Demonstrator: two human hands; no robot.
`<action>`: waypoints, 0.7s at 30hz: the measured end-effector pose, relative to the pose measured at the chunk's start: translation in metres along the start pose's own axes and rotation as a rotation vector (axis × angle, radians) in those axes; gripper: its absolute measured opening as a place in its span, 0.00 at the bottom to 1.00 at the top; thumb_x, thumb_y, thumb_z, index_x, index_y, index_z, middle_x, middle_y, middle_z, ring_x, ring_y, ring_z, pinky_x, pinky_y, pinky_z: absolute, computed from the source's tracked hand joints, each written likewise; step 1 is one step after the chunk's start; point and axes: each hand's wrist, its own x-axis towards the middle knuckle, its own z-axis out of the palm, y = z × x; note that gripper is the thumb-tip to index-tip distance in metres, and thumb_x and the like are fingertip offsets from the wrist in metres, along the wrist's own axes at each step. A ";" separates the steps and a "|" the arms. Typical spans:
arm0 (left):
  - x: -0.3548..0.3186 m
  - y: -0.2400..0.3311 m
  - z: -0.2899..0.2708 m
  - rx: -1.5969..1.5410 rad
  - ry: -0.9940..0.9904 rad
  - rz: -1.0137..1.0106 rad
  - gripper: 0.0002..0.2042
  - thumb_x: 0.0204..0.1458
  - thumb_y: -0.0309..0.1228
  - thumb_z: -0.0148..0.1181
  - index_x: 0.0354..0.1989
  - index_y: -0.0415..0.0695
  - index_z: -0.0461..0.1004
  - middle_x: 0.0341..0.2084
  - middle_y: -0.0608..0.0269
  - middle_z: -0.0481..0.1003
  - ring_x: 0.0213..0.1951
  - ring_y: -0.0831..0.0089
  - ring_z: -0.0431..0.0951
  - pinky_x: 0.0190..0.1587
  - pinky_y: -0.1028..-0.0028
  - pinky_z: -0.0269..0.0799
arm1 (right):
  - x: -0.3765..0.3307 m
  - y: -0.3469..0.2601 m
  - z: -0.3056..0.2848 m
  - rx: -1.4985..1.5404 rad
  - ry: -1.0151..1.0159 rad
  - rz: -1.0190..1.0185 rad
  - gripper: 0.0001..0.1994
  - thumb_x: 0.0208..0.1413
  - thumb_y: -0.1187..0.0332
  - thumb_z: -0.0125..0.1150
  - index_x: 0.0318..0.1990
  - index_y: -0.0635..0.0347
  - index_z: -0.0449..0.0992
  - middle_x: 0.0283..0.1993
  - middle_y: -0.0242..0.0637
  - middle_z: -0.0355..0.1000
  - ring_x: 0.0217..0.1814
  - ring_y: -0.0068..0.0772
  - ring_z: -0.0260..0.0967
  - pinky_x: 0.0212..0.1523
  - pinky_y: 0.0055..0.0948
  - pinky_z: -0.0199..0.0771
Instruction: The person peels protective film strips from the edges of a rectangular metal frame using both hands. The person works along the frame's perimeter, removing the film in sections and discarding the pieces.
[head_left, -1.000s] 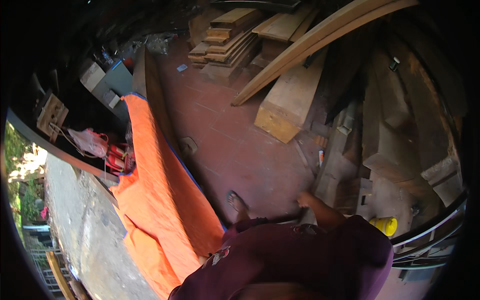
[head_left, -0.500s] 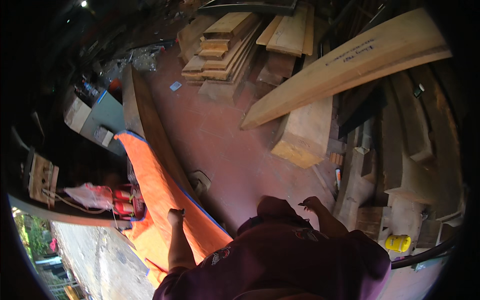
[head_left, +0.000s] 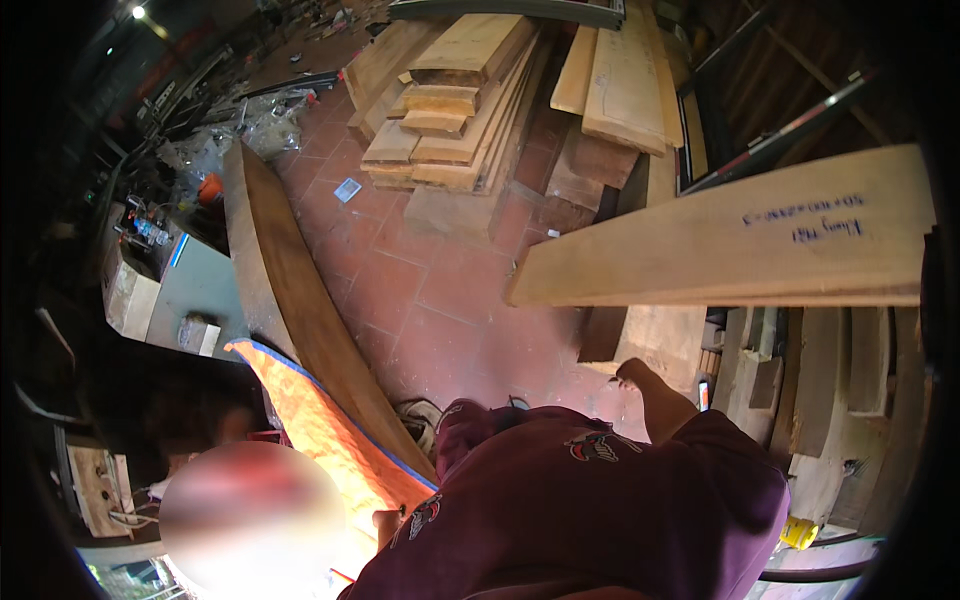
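Note:
My left hand (head_left: 387, 526) is low in the view, beside the orange sheet (head_left: 310, 405) with the blue edge. Most of it is hidden by my purple sleeve; what shows is closed around a small dark thing too small to name. Reaching forward on the right, my right hand (head_left: 634, 374) has its fingers curled, with a small dark bit at the tips that I cannot make out. Just past it lies a pale wooden beam (head_left: 665, 335), partly under a long tapered board (head_left: 720, 245) with handwriting on it. My right hand appears apart from the board.
A long brown plank (head_left: 310, 300) stands on edge along the left of the red tiled floor (head_left: 420, 280). Stacked planks (head_left: 465, 130) sit ahead. More timber (head_left: 840, 390) and a yellow container (head_left: 799, 532) are at right, a grey-topped bench (head_left: 205, 300) at left. A blurred patch covers the lower left.
The whole view has shifted and turned. My left hand now sits lower, largely behind the sleeve. My right hand reaches farther forward, nearer the beam.

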 end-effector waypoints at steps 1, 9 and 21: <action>0.004 0.004 -0.005 -0.013 -0.006 -0.021 0.26 0.44 0.49 0.73 0.41 0.37 0.81 0.36 0.47 0.83 0.37 0.54 0.85 0.41 0.59 0.82 | -0.015 -0.012 -0.043 0.303 0.221 0.252 0.15 0.63 0.65 0.61 0.55 0.45 0.83 0.26 0.34 0.79 0.25 0.29 0.76 0.25 0.32 0.75; 0.118 0.192 -0.060 0.066 -0.164 0.047 0.20 0.50 0.43 0.67 0.44 0.39 0.81 0.40 0.46 0.83 0.41 0.52 0.84 0.44 0.58 0.81 | -0.010 -0.098 -0.263 1.112 0.520 0.273 0.14 0.56 0.65 0.70 0.47 0.65 0.83 0.24 0.43 0.78 0.22 0.33 0.77 0.19 0.32 0.73; 0.218 0.618 -0.258 -0.003 0.522 0.436 0.16 0.57 0.35 0.58 0.49 0.40 0.81 0.43 0.46 0.82 0.46 0.52 0.84 0.47 0.58 0.79 | 0.043 -0.101 -0.352 0.794 0.511 0.379 0.19 0.51 0.51 0.73 0.47 0.49 0.85 0.34 0.35 0.84 0.38 0.36 0.83 0.45 0.36 0.80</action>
